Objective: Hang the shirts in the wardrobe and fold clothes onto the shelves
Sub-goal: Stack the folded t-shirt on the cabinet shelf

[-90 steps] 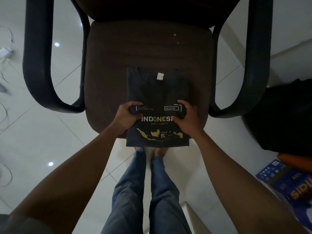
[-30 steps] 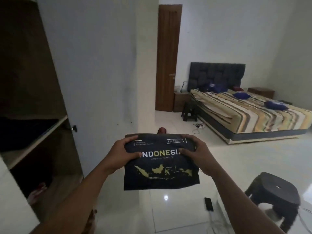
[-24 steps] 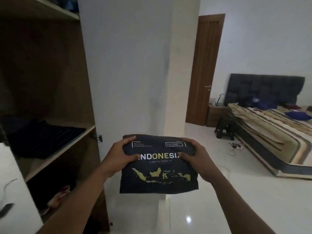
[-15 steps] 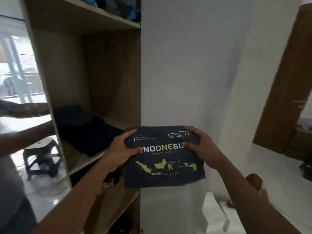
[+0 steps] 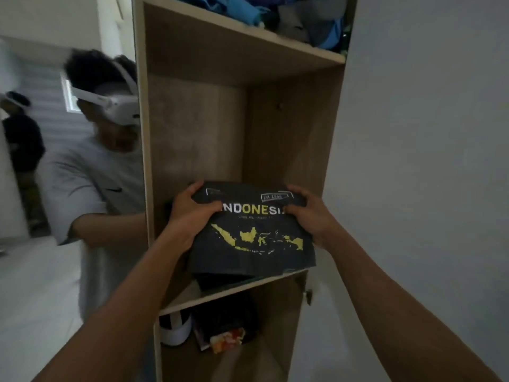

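Observation:
A folded dark T-shirt [image 5: 253, 244] with "INDONESIA" lettering and a yellow map print is held flat between both hands. My left hand [image 5: 190, 213] grips its left edge, thumb on top. On the opposite edge my right hand [image 5: 311, 216] grips the same way. The shirt hovers at the opening of the wooden wardrobe [image 5: 292, 133], just above the middle shelf [image 5: 198, 297]. Dark folded clothes [image 5: 220, 281] lie on that shelf under the shirt, mostly hidden by it.
The top shelf [image 5: 275, 42] carries blue and grey clothes [image 5: 297, 15]. The lower compartment holds a white object [image 5: 176, 329], dark items and a colourful packet [image 5: 227, 336]. A mirror [image 5: 68, 166] at the left reflects a person wearing a headset. The white wardrobe door [image 5: 427, 161] stands to the right.
I lifted the folded shirt off the chair, turned past the bed and door to the wardrobe, and brought it forward over the middle shelf. Both hands have kept their grip.

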The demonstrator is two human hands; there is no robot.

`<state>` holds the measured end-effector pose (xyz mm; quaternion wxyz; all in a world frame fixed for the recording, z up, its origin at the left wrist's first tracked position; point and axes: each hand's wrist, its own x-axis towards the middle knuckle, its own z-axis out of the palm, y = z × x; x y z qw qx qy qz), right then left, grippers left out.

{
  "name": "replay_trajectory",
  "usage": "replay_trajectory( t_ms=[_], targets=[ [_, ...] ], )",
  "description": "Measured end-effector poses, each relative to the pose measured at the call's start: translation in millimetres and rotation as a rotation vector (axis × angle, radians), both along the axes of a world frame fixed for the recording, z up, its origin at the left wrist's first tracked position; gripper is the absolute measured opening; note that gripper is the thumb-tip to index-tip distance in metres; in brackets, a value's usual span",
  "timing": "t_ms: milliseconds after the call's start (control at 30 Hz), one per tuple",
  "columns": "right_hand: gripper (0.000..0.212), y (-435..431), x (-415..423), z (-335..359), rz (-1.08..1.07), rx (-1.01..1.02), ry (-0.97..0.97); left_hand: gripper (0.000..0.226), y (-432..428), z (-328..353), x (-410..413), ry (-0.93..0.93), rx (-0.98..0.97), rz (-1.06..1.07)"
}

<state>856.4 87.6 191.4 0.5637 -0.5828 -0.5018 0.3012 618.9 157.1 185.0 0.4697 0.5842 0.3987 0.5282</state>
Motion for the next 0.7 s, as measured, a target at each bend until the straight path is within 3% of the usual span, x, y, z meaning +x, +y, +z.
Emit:
replay_trajectory(
  t_ms=[100,167,400,533,600,700],
  targets=[
    [0.059,53,12,16,0.070,0.078,0.018,0.081,28,16,4,-0.032,0.057,0.074],
    [0.058,93,22,18,0.137,0.024,0.059,0.079,59,13,10,-0.032,-0.012,0.092],
    [0.058,169,49,-97,0.261,-0.573,-0.119,0.082,103,-114,19,0.096,-0.468,0.114],
    [0.080,164,73,-123,0.331,-0.497,-0.018,0.068,80,-132,13,0.107,-0.445,0.157],
    [0.091,163,76,-128,0.398,-0.449,-0.082,0.069,71,-129,14,0.140,-0.430,0.102],
    [0.085,167,73,-122,0.451,-0.351,-0.184,0.067,69,-123,19,0.149,-0.433,0.127]
  ],
)
